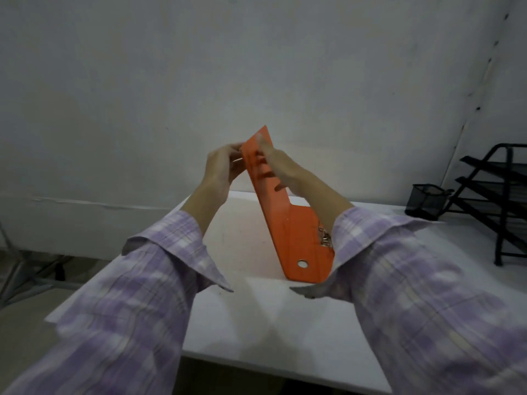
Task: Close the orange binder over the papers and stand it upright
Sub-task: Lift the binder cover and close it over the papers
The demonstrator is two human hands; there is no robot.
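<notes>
The orange binder [288,223] leans on the white table [251,317], its lower end with the round spine hole near me and its far end raised up and to the left. A bit of its metal ring clip shows beside my right cuff. My left hand [221,166] grips the raised far end from the left. Over the same end from the right lies my right hand [281,166], fingers curled onto the orange cover. The papers are hidden from view.
A black mesh pen cup [427,199] and a black wire tray rack [502,195] stand at the table's back right. A grey wall rises behind the table. The table's left edge drops to the floor, where metal legs show.
</notes>
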